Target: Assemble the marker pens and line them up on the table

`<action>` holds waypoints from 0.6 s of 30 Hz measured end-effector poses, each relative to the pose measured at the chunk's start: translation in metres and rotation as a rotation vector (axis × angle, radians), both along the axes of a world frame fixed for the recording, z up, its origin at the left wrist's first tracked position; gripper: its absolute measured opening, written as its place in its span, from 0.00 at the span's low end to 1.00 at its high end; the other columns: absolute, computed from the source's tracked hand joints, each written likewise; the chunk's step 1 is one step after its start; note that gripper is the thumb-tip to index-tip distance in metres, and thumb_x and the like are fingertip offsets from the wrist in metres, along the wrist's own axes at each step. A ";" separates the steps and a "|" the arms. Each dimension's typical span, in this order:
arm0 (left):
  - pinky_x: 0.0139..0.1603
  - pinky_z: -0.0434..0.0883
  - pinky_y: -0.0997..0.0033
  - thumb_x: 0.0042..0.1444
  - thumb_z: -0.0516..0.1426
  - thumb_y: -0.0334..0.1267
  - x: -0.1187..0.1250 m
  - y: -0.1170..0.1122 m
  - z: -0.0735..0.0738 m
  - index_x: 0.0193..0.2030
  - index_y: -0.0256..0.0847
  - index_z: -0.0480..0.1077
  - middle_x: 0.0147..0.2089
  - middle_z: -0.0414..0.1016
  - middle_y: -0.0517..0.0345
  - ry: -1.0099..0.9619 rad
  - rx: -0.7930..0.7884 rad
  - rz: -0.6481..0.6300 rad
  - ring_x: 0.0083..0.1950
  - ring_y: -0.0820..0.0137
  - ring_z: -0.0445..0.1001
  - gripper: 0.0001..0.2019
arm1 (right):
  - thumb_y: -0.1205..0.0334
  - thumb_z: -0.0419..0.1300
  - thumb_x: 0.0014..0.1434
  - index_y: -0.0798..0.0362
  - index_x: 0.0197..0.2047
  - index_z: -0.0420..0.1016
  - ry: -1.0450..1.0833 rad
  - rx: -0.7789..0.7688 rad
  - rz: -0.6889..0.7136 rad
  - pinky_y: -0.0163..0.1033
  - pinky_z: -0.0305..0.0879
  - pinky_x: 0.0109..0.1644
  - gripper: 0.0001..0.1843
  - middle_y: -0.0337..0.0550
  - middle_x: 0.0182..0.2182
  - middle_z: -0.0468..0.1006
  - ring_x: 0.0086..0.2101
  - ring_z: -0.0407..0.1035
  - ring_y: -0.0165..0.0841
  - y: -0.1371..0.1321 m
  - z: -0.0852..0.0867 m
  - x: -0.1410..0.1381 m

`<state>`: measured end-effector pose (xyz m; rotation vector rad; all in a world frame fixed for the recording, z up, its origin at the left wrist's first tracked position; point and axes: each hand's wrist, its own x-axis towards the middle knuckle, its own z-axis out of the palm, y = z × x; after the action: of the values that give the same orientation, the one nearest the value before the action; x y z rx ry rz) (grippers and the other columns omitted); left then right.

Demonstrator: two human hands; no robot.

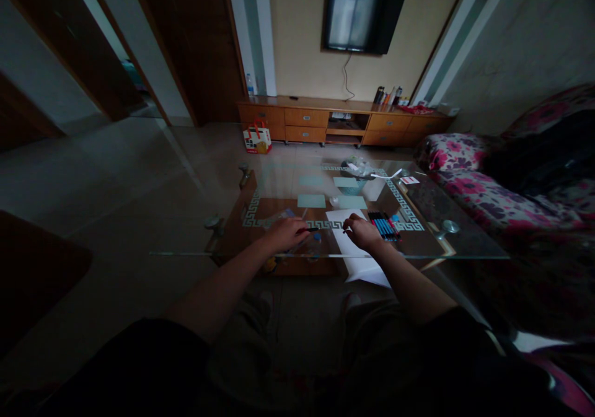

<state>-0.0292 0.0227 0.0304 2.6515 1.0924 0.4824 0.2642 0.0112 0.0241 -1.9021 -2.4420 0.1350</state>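
Note:
My left hand (pixel 284 233) is closed above the glass table, with a dark pen (pixel 313 229) sticking out from its fingertips toward the right. Facing it, my right hand (pixel 363 232) pinches a small dark piece (pixel 344 230), too small to name surely; it could be a pen cap. Under and beside my right hand lies a white sheet of paper (pixel 352 254), its near end hanging past the table edge. Just right of that hand, several dark pens with blue labels (pixel 385 225) lie side by side in a row.
The glass table (pixel 283 184) has a patterned border and a lower shelf. At its far right are a clear plastic bag (pixel 359 166) and a small card (pixel 409 181). Beyond stand a shopping bag (pixel 257 139) and a TV cabinet (pixel 304 118). A floral sofa (pixel 478 197) is on the right.

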 end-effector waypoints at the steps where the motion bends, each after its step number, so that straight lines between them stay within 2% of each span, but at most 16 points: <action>1: 0.41 0.65 0.70 0.65 0.53 0.43 0.000 0.000 0.000 0.40 0.41 0.76 0.39 0.75 0.55 -0.001 -0.005 -0.001 0.40 0.68 0.73 0.12 | 0.63 0.57 0.63 0.49 0.46 0.77 0.001 -0.003 0.001 0.37 0.63 0.43 0.10 0.48 0.49 0.72 0.45 0.71 0.38 0.000 0.000 0.000; 12: 0.41 0.65 0.71 0.64 0.53 0.43 0.000 0.001 0.001 0.40 0.41 0.76 0.38 0.75 0.55 0.005 -0.008 -0.004 0.40 0.68 0.72 0.12 | 0.64 0.58 0.62 0.49 0.51 0.74 0.034 -0.005 -0.003 0.39 0.64 0.46 0.14 0.49 0.50 0.72 0.45 0.72 0.38 -0.002 0.000 0.002; 15: 0.41 0.65 0.71 0.64 0.54 0.43 0.000 0.001 0.000 0.39 0.41 0.75 0.38 0.75 0.55 -0.011 -0.016 0.003 0.40 0.68 0.72 0.11 | 0.65 0.59 0.61 0.50 0.57 0.68 0.125 0.053 -0.018 0.40 0.65 0.47 0.21 0.51 0.52 0.71 0.44 0.71 0.39 -0.001 0.001 -0.002; 18: 0.41 0.65 0.71 0.62 0.56 0.43 0.001 0.003 -0.001 0.39 0.41 0.75 0.37 0.74 0.55 -0.032 -0.046 -0.011 0.39 0.69 0.72 0.10 | 0.62 0.56 0.64 0.53 0.59 0.66 0.263 0.114 0.008 0.40 0.65 0.49 0.20 0.52 0.52 0.71 0.45 0.71 0.38 -0.003 0.005 -0.011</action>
<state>-0.0286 0.0254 0.0291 2.5993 1.0657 0.4900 0.2532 0.0084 0.0288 -1.7078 -2.2347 0.2255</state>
